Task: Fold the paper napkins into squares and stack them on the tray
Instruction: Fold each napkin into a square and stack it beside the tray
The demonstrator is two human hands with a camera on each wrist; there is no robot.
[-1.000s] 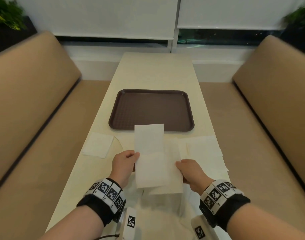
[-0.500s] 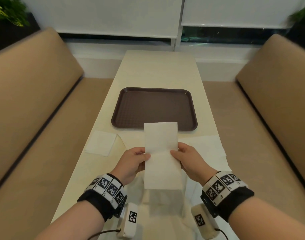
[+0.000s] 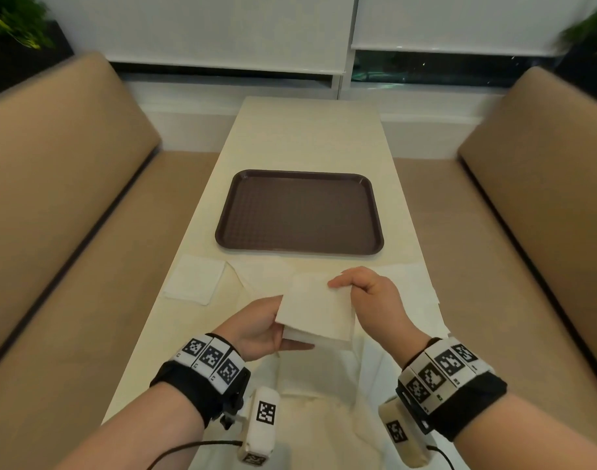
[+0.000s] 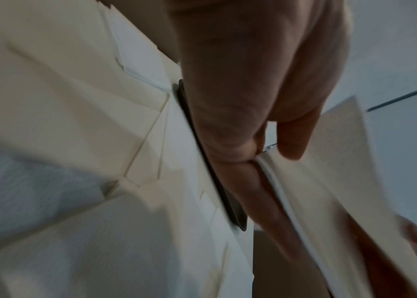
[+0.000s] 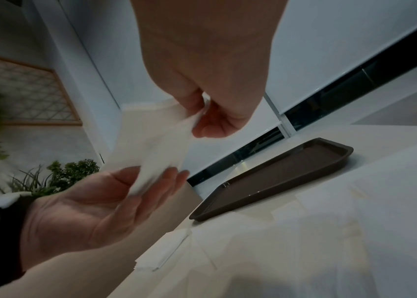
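the two tan benches [image 3: 63,198] stand on both sides, and between them runs the long cream table [image 3: 310,137] toward the window. on the table, about in its middle, lies the brown tray [image 3: 299,212], and nothing lies on it. between the tray and the person, several unfolded napkins [image 3: 415,283] are spread flat on the table and overlap each other. one folded napkin [image 3: 195,278] lies alone at the left edge of the table, near the front left corner of the tray but apart from it.

above the spread sheets, both hands hold one napkin [image 3: 315,313] in the air; it is bent over, so the upper layer lies on the lower layer, with the fold near the person. the left hand [image 3: 256,329] is under the left edge, palm up, with the fingers nearly straight below the paper and the thumb on top, so it pinches this edge. the right hand [image 3: 371,300] comes from above, and its thumb and curled fingers pinch the far right corner of the upper layer. the held napkin does not touch the tray.
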